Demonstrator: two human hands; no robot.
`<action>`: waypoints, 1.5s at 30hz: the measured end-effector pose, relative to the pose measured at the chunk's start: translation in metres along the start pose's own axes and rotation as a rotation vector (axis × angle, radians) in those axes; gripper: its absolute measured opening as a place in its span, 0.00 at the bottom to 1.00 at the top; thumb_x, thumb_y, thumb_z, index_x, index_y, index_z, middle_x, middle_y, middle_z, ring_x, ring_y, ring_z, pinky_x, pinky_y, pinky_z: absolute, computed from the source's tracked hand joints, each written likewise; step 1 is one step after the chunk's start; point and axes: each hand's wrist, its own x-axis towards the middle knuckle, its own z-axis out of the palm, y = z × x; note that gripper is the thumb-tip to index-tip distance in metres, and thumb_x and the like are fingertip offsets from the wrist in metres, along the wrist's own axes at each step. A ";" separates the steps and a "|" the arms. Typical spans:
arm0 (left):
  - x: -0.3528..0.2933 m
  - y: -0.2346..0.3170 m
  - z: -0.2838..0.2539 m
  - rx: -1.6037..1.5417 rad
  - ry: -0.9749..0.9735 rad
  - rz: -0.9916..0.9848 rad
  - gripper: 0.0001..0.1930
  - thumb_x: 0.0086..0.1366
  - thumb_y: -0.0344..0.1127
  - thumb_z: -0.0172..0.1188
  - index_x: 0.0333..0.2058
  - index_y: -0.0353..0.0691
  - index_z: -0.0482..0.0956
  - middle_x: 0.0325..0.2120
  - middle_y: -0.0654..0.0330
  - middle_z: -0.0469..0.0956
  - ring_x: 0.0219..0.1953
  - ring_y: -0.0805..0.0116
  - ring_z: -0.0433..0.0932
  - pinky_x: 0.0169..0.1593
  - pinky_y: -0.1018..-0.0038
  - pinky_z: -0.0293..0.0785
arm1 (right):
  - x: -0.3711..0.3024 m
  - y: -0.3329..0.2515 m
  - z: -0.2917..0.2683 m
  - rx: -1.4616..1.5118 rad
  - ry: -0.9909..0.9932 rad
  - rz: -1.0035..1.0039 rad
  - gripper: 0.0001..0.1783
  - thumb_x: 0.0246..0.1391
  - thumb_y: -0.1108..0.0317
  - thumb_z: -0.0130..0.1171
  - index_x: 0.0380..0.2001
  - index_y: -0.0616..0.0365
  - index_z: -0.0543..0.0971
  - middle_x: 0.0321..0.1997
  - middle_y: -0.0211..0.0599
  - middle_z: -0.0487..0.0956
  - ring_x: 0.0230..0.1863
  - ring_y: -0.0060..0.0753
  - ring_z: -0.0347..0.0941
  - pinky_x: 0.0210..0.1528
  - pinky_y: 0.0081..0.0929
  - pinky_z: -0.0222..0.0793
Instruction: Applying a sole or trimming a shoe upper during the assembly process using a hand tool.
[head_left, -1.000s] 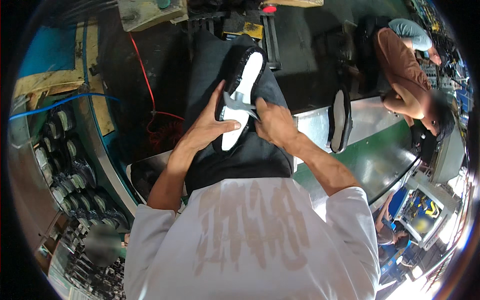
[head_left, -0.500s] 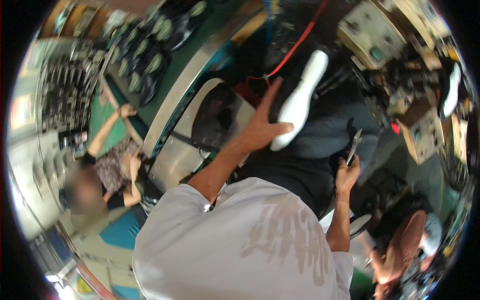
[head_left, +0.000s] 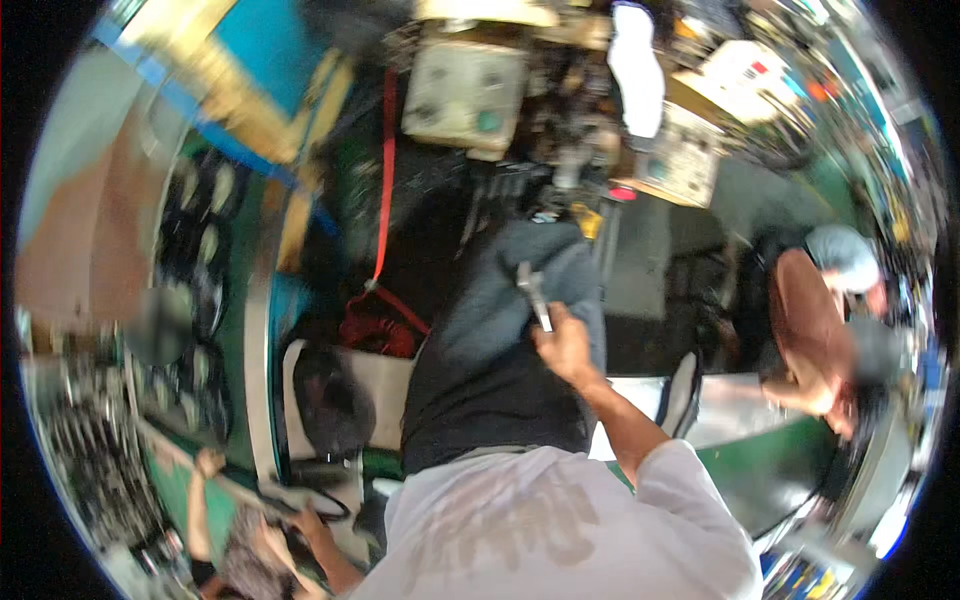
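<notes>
Since half a second earlier, our left hand left the view and the white shoe sole [head_left: 636,70] sat up by the beige machine [head_left: 465,92], well apart from us. Our right hand [head_left: 563,347] was clamped on a small metal tool [head_left: 533,294], blade up over our lap, likely kept ready. Left hand's grip: unobserved.

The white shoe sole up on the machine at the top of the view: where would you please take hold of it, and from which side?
Probably at its narrow waist, coming from below, the person's side. The white shoe sole stands lengthwise, its lower rounded end nearest and clear, while machine parts crowd its upper end. The right hand already holds a small metal tool; the left hand is out of view.
</notes>
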 end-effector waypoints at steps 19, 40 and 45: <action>-0.439 0.478 0.643 -0.100 -1.800 0.436 0.38 0.76 0.58 0.61 0.72 0.36 0.66 0.62 0.43 0.76 0.62 0.54 0.79 0.66 0.59 0.73 | 0.003 0.040 -0.040 0.640 0.208 0.263 0.17 0.56 0.67 0.66 0.49 0.60 0.81 0.33 0.46 0.84 0.36 0.40 0.83 0.43 0.38 0.76; -0.417 0.296 0.469 0.317 -1.817 0.711 0.49 0.63 0.27 0.72 0.78 0.36 0.53 0.67 0.49 0.72 0.66 0.58 0.74 0.68 0.65 0.70 | -0.064 0.091 -0.082 0.030 0.450 0.135 0.09 0.52 0.71 0.63 0.36 0.62 0.79 0.33 0.55 0.83 0.37 0.62 0.82 0.41 0.48 0.77; -0.384 0.208 0.476 0.781 -1.637 0.899 0.52 0.63 0.37 0.74 0.79 0.35 0.50 0.65 0.32 0.74 0.67 0.45 0.76 0.69 0.63 0.69 | -0.028 0.054 -0.152 -0.259 0.367 -0.055 0.10 0.49 0.71 0.66 0.34 0.61 0.77 0.29 0.52 0.80 0.33 0.60 0.81 0.36 0.48 0.76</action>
